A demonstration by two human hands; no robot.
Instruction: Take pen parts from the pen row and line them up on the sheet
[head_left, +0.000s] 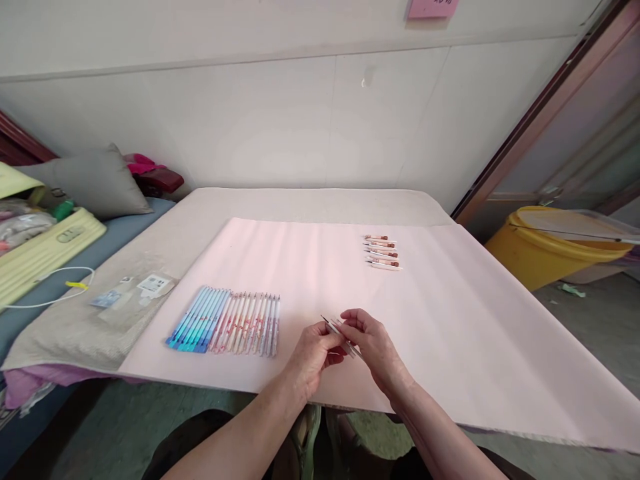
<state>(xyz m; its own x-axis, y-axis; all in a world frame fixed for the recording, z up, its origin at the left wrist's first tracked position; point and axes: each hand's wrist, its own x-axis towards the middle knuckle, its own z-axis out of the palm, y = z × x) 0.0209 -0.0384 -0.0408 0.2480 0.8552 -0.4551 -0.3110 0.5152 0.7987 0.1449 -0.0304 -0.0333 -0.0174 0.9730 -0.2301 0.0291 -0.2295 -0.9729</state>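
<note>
Just above the front part of the pink sheet, my left hand (317, 350) and my right hand (371, 340) meet with fingers closed. Between their fingertips is a slim whitish pen (352, 349) with a dark pointed tip toward the upper left. Its middle is partly hidden by the fingers, and I cannot tell whether it is in more than one piece. To the left lie blue pens (200, 320) in a row, side by side with pale pens with red and pink patterns (245, 323). Farther off on the right, several short white-and-brown pens (383, 253) lie crosswise.
A pink sheet (310, 267) covers the table. At its left lie clear plastic bags (135, 293) with labels. Beyond them are a grey cushion (105, 180) and a white cord (55, 297). A yellow bucket (525, 253) stands right of the table, and a wall rises behind.
</note>
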